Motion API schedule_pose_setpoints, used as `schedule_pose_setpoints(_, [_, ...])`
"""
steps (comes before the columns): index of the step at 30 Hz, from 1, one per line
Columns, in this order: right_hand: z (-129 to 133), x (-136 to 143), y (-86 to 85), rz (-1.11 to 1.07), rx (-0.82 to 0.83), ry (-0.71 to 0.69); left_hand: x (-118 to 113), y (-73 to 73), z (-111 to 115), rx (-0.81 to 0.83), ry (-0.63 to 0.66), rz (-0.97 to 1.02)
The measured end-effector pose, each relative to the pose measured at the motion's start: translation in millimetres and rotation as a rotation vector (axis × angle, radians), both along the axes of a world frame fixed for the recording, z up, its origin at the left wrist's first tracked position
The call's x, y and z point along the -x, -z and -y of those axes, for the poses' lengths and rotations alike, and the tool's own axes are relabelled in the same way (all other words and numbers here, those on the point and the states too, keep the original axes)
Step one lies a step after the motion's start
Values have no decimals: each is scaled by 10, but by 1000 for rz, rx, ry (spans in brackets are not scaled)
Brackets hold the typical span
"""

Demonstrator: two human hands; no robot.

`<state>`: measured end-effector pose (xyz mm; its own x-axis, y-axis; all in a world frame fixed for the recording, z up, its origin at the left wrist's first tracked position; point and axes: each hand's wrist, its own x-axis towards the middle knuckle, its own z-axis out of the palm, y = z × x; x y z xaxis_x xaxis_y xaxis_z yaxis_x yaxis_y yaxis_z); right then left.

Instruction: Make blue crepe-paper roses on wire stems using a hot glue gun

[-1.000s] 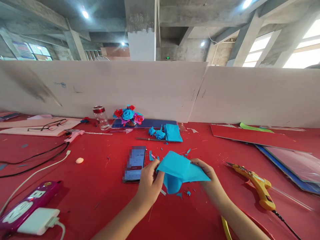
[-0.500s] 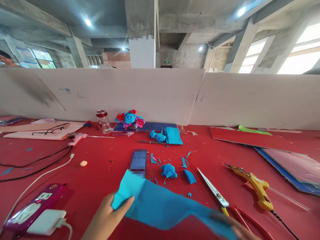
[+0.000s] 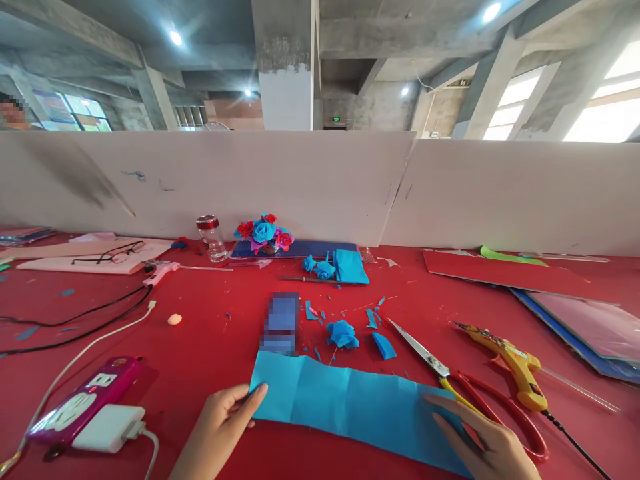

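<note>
A long strip of blue crepe-like paper (image 3: 350, 403) with creases across it stretches between my hands, low over the red table. My left hand (image 3: 227, 413) pinches its left end, thumb on top. On the right end lies my right hand (image 3: 480, 427), its fingers stretched out and apart across the paper. Just beyond the strip sits a blue paper flower (image 3: 343, 335) among blue scraps (image 3: 383, 346). Scissors (image 3: 440, 370) with red and yellow handles lie open beside my right hand, partly behind it. A blurred-out phone-like rectangle (image 3: 280, 320) touches the strip's far left edge.
A yellow glue gun (image 3: 515, 367) lies at right with its cord. At left are a purple power strip (image 3: 95, 400), a white charger (image 3: 110, 428) and cables. Farther back stand a glass jar (image 3: 213, 240) and a flower bouquet (image 3: 264, 233), before a white partition (image 3: 275, 180).
The blue strip has come down flatter and straighter, its left end no longer raised. My right hand, blurred before, now rests on the right end. The view has shifted slightly.
</note>
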<state>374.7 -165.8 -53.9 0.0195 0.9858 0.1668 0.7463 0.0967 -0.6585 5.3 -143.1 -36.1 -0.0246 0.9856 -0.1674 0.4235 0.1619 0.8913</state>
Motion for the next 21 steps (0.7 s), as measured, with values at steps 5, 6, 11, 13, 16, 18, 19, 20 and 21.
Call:
schedule_pose_setpoints(5, [-96,-38,-15,-59,-13,-44,61,-30,-17,-114,44,-156])
schedule_pose_setpoints(6, [-115,-44,-27,-80,-10,-30,69,-32,-23,-119,49,-174])
schedule_pose_setpoints(11, [-195,-74,-181,-240,134,-121,54,-2,-64,-114,70,-189])
schedule_pose_setpoints(13, [-214,-72,-266,-254,182,-157,34,-3,-88,-110,68,-194])
schedule_pose_setpoints(16, [-247,-58,-351,-132,143,-191,39,-43,-139,-145,83,-229])
schedule_pose_setpoints(18, [-268,-56,-366,-22,109,-253,80,-82,-182,-174,155,-284])
schedule_pose_setpoints(19, [-275,-61,-362,32,93,-302,108,-99,-205,-178,200,-305])
schedule_pose_setpoints(20, [-277,-69,-352,87,65,-366,139,-111,-227,-163,251,-325])
schedule_pose_setpoints(21, [-272,-82,-337,149,14,-433,170,-117,-246,-152,294,-335])
